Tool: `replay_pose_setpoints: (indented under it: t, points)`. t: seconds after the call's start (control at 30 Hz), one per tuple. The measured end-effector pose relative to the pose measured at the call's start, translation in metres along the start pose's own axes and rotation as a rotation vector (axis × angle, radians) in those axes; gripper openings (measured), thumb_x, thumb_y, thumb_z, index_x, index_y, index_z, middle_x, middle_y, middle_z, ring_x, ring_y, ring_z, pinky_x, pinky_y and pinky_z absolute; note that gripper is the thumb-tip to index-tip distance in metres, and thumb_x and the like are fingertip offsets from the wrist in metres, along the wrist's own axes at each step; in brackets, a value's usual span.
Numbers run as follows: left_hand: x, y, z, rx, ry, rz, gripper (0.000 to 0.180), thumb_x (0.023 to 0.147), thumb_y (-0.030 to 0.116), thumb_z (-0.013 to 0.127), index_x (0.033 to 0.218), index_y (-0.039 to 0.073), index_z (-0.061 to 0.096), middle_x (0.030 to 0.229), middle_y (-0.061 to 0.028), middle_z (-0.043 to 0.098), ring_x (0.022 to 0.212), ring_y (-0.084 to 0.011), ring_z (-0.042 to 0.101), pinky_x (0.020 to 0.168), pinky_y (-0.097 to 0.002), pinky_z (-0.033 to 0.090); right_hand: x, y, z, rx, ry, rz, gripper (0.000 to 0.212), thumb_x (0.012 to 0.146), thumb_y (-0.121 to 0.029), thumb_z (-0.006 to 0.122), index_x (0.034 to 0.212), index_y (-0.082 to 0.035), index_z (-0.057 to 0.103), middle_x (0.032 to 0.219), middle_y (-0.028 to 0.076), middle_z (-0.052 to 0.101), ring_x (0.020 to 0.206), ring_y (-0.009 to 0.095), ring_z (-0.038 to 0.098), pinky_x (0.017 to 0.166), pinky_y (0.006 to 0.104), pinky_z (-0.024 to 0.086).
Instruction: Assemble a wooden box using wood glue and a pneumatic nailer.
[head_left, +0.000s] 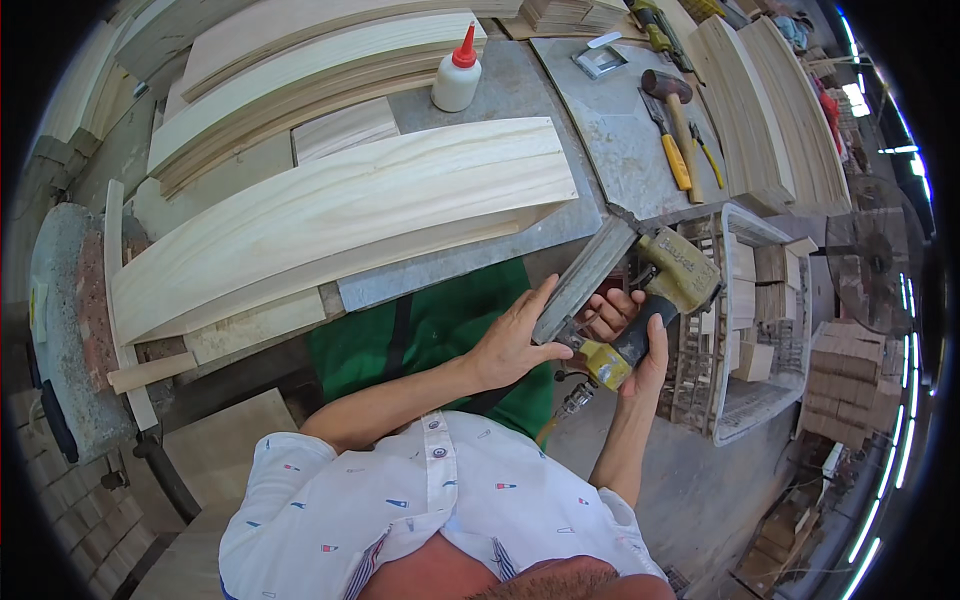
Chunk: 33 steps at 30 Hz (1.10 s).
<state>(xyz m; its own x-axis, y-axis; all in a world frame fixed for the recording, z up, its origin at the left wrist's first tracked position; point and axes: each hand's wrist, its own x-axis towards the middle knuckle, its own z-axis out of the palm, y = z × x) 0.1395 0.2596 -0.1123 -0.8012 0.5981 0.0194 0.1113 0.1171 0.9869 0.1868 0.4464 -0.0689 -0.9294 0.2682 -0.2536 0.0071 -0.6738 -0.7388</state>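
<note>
While the right hand (648, 372) curls round the pneumatic nailer (684, 268) beside the wooden box (350, 215) and the half-open left hand (514, 345) steadies it, careless squeezing could fire it.

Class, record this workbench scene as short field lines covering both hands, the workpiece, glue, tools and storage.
Left hand: against the nail gun's metal magazine
Right hand: around its black grip
Workpiece: long pale wooden piece lying on the bench
Glue: white bottle, red nozzle, upright beyond the workpiece
Tools: mallet, yellow-handled tool
Storage: crate, at right, holding wooden blocks
</note>
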Motion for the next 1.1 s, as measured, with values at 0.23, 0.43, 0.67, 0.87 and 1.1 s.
replay_pose_setpoints:
  t: [0.23, 0.43, 0.67, 0.87, 1.1]
  points:
    - [-0.019, 0.0, -0.012, 0.016, -0.078, -0.007, 0.095, 0.073, 0.024, 0.076, 0.142, -0.004, 0.017, 0.131, -0.0273, 0.039, 0.122, -0.0376, 0.041, 0.101, -0.0369, 0.035, -0.023, 0.016, 0.005, 0.058, -0.022, -0.003, 0.031, 0.085, -0.018, 0.061, 0.111, -0.003, 0.051, 0.1, 0.015, 0.061, 0.106, 0.04, 0.057, 0.093, 0.0528, 0.046]
    - [-0.026, 0.001, -0.01, 0.032, -0.088, -0.013, 0.095, 0.072, 0.023, 0.076, 0.142, -0.003, 0.018, 0.129, -0.0265, 0.041, 0.119, -0.0383, 0.043, 0.101, -0.0371, 0.036, -0.032, 0.022, 0.01, 0.065, 0.078, -0.056, 0.025, 0.084, -0.011, 0.059, 0.106, -0.002, 0.05, 0.081, 0.009, 0.055, 0.091, 0.033, 0.061, 0.083, 0.0487, 0.051]
    - [-0.026, 0.022, -0.013, 0.136, -0.065, 0.024, 0.089, 0.075, 0.021, 0.073, 0.141, -0.002, 0.019, 0.116, -0.0239, 0.047, 0.097, -0.0392, 0.054, 0.083, -0.0401, 0.045, -0.012, 0.007, -0.002, 0.091, 0.106, -0.105, 0.025, 0.084, -0.009, 0.057, 0.104, 0.001, 0.047, 0.072, 0.008, 0.05, 0.082, 0.03, 0.062, 0.079, 0.0445, 0.053]
    - [-0.077, 0.033, -0.029, 0.29, -0.092, -0.081, 0.084, 0.078, 0.017, 0.069, 0.143, 0.001, 0.019, 0.116, -0.0235, 0.047, 0.093, -0.0384, 0.056, 0.081, -0.0403, 0.046, 0.021, -0.018, -0.023, 0.243, 0.039, -0.146, 0.024, 0.084, -0.011, 0.054, 0.104, 0.001, 0.051, 0.071, 0.008, 0.05, 0.074, 0.021, 0.053, 0.075, 0.0344, 0.05]
    - [-0.059, 0.096, -0.069, 0.619, -0.09, 0.077, 0.062, 0.078, 0.013, 0.069, 0.132, 0.002, 0.041, 0.12, -0.0196, 0.052, 0.097, -0.033, 0.059, 0.081, -0.0364, 0.05, 0.054, -0.017, -0.033, 0.328, -0.101, -0.082, 0.026, 0.084, -0.011, 0.054, 0.107, 0.001, 0.051, 0.073, 0.008, 0.047, 0.067, 0.018, 0.048, 0.054, 0.0274, 0.046]
